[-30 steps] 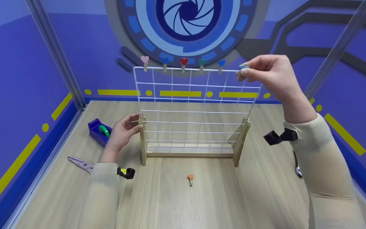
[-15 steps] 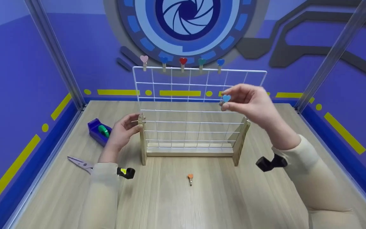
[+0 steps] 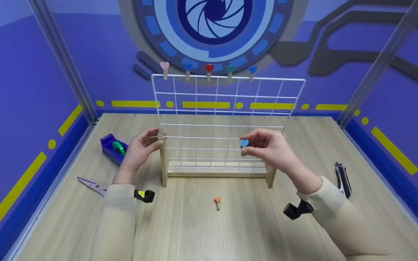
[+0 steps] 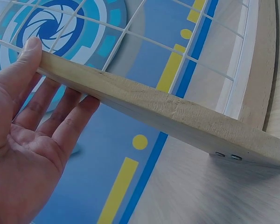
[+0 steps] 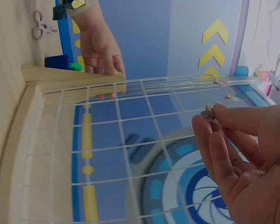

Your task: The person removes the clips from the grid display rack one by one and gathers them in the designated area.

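My right hand pinches a small clothespin with a light blue heart between thumb and fingertips, in front of the white wire grid. In the right wrist view the clothespin shows end-on at the fingertips. My left hand grips the top of the grid stand's left wooden post; in the left wrist view, thumb and fingers lie on opposite sides of the post. Several heart clothespins, such as the red one, stand clipped along the grid's top wire. An orange heart clothespin lies on the table.
Left of the stand are a blue tape dispenser with green tape and a pair of light purple scissors, partly hidden by the sleeve. To the right lies a black and silver tool. Blue-purple walls enclose the wooden table.
My right hand has moved down and left from the grid's top right wire, bringing the light blue heart clothespin with it. The left hand stays on the post.
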A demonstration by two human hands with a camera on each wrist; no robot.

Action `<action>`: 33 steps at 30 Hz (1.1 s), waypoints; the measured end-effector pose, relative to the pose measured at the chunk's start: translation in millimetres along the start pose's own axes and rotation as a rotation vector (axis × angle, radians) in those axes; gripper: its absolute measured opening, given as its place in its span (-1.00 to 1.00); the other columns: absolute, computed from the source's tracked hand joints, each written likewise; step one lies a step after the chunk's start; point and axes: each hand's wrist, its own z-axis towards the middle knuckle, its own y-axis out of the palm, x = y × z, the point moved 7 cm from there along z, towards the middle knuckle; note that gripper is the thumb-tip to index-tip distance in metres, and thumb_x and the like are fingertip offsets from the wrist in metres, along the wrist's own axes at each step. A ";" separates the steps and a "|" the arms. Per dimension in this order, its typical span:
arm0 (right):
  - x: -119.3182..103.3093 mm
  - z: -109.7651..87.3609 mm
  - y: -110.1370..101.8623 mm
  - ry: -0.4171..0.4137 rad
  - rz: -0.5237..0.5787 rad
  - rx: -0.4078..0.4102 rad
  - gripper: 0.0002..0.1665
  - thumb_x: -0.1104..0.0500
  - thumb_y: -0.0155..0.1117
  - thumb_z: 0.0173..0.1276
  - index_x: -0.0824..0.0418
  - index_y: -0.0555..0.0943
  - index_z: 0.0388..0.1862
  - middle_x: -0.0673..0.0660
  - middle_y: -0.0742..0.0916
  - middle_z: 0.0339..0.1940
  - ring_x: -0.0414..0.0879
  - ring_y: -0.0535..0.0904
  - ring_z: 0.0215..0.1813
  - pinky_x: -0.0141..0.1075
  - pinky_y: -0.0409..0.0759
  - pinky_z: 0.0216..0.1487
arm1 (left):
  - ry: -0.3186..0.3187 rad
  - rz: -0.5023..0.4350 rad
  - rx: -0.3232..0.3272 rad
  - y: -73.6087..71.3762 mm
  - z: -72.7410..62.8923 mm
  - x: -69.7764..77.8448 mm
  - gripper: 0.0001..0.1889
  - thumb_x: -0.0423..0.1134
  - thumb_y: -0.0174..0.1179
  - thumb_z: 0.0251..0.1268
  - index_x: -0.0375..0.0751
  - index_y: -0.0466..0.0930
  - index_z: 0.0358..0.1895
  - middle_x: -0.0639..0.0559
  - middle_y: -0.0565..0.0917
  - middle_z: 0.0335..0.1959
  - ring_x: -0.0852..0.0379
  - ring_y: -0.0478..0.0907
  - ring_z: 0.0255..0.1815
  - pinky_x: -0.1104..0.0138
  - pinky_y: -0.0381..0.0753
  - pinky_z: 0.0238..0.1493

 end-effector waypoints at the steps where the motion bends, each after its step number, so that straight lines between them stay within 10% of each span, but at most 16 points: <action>1: 5.9 -0.9 3.3 0.008 0.008 -0.006 -0.64 0.37 0.50 0.25 0.42 0.69 0.03 0.31 0.79 -0.16 -0.23 0.76 -0.25 -0.41 0.76 -0.15 | 0.007 -0.010 0.000 -0.1 0.1 0.1 -0.51 -0.35 0.25 0.46 -0.26 0.45 0.41 -0.21 0.58 0.34 0.10 0.58 0.29 0.48 0.66 0.16; 6: 32.9 -6.2 19.7 0.034 0.015 -0.033 -0.64 0.34 0.52 0.24 0.42 0.70 0.01 0.40 0.78 -0.11 -0.26 0.73 -0.25 -0.42 0.75 -0.13 | 0.037 -0.044 0.005 -0.7 0.2 0.2 -0.51 -0.39 0.26 0.44 -0.34 0.45 0.39 -0.18 0.63 0.26 0.34 0.61 0.11 0.49 0.67 0.10; 25: 123.7 -35.6 75.4 0.174 0.007 -0.125 -0.75 0.30 0.48 0.31 0.35 0.70 -0.07 0.23 0.80 -0.24 -0.11 0.79 -0.26 -0.13 0.81 -0.12 | 0.016 -0.026 0.011 -0.5 -0.9 1.2 -0.51 -0.37 0.25 0.46 -0.30 0.44 0.40 -0.22 0.58 0.32 0.24 0.59 0.19 0.50 0.66 0.13; 33: 151.5 -43.4 92.7 0.209 -0.033 -0.150 -0.82 0.39 0.47 0.25 0.36 0.72 -0.16 0.24 0.80 -0.29 -0.22 0.68 -0.32 -0.47 0.67 -0.31 | 0.022 -0.025 0.007 0.1 -1.0 1.4 -0.51 -0.40 0.24 0.46 -0.31 0.44 0.41 -0.24 0.58 0.32 0.28 0.59 0.16 0.51 0.66 0.13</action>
